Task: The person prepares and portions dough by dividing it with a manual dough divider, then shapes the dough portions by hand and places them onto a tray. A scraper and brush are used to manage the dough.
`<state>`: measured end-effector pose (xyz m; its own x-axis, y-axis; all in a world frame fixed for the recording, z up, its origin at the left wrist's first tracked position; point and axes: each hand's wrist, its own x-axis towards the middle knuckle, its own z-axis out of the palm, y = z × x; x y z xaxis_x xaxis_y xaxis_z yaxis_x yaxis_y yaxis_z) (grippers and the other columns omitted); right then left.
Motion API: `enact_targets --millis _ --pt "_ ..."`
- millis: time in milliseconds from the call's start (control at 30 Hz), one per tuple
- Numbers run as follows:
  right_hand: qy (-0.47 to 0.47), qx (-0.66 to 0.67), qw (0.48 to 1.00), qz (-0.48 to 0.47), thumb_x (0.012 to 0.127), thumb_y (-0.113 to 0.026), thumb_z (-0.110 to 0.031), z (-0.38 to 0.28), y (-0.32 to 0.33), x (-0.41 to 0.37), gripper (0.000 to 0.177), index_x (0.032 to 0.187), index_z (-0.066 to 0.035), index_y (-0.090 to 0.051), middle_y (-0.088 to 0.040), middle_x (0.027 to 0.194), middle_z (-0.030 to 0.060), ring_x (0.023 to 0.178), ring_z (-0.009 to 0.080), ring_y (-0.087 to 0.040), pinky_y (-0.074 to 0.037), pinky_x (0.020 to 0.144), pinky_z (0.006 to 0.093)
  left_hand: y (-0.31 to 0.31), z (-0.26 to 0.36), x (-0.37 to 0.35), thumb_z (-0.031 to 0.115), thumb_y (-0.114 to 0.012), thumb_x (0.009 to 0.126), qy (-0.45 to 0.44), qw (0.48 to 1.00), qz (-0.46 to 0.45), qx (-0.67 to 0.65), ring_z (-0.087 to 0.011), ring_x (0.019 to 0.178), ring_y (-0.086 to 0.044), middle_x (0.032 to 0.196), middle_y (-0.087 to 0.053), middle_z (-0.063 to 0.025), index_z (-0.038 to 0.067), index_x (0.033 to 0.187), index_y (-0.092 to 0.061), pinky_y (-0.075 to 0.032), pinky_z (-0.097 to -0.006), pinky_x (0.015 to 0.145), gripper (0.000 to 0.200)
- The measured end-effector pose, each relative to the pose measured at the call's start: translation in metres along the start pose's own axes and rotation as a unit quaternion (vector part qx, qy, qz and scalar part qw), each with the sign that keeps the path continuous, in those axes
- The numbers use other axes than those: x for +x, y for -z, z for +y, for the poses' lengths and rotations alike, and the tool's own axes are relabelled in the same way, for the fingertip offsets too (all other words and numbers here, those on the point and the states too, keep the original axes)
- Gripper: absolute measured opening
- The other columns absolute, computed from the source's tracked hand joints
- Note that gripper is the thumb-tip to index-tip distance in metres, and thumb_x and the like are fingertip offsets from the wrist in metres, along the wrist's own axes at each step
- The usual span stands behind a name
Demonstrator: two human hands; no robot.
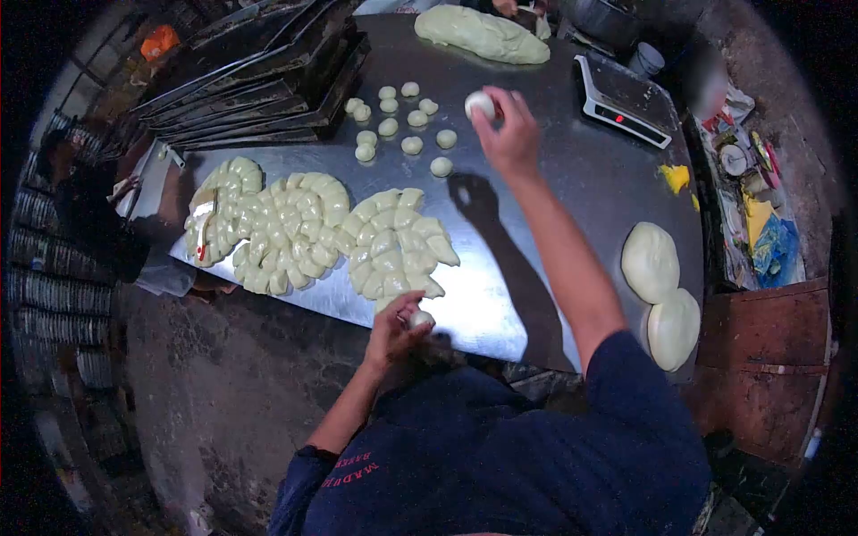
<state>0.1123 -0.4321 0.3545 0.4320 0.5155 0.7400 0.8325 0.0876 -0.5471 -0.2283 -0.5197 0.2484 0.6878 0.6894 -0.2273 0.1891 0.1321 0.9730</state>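
Observation:
Raised above the metal table, my right hand (513,138) grips a round white dough ball (479,104) between thumb and fingers. Close to my body at the table's front edge, my left hand (393,334) has its fingers curled round another small dough ball (421,319). Just beyond the left hand lies a flat slab of dough cut into pieces (393,241). More cut dough (299,219) spreads to its left. Several small dough balls (411,146) sit scattered on the table to the left of my right hand.
Stacked dark baking trays (259,89) stand at the back left. A large dough lump (483,34) lies at the far edge. A digital scale (626,100) is at the back right, with two big dough rounds (674,329) nearer. Another person (94,214) stands at the left.

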Motion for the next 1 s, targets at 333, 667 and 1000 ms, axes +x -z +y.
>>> enact_targets --millis 333,667,1000 --pt "0.048 0.304 0.857 -0.414 0.074 -0.078 -0.024 -0.117 -0.048 -0.125 0.047 0.116 -0.01 -0.062 -0.058 0.117 0.0112 0.1 0.0283 -0.062 -0.052 0.087 0.0399 0.067 0.078 0.028 0.003 -0.077 0.079 -0.05 0.963 0.205 -0.168 -0.0175 0.095 -0.061 0.111 -0.058 -0.0083 0.003 0.145 -0.036 -0.05 -0.0279 0.085 0.077" --pt "-0.017 -0.23 0.935 -0.269 0.086 -0.068 -0.039 0.044 -0.1 0.033 0.052 0.118 -0.004 -0.048 -0.054 0.111 0.0195 0.097 0.0351 -0.061 -0.049 0.08 0.0458 0.104 0.066 0.037 0.013 -0.06 0.096 -0.048 0.969 0.24 -0.025 -0.0168 0.098 -0.065 0.108 -0.068 -0.0114 -0.004 0.124 -0.058 -0.05 -0.029 0.09 0.033" --pt "-0.184 -0.051 0.919 -0.345 0.079 -0.07 -0.031 -0.02 -0.102 -0.177 0.034 0.092 0.001 -0.066 -0.063 0.097 0.0228 0.095 0.0407 -0.059 -0.046 0.087 0.0499 0.05 0.022 0.057 0.017 -0.063 0.095 -0.041 0.978 0.185 0.08 -0.019 0.097 -0.064 0.109 -0.067 -0.0121 -0.005 0.114 -0.063 -0.05 -0.0307 0.086 0.029"
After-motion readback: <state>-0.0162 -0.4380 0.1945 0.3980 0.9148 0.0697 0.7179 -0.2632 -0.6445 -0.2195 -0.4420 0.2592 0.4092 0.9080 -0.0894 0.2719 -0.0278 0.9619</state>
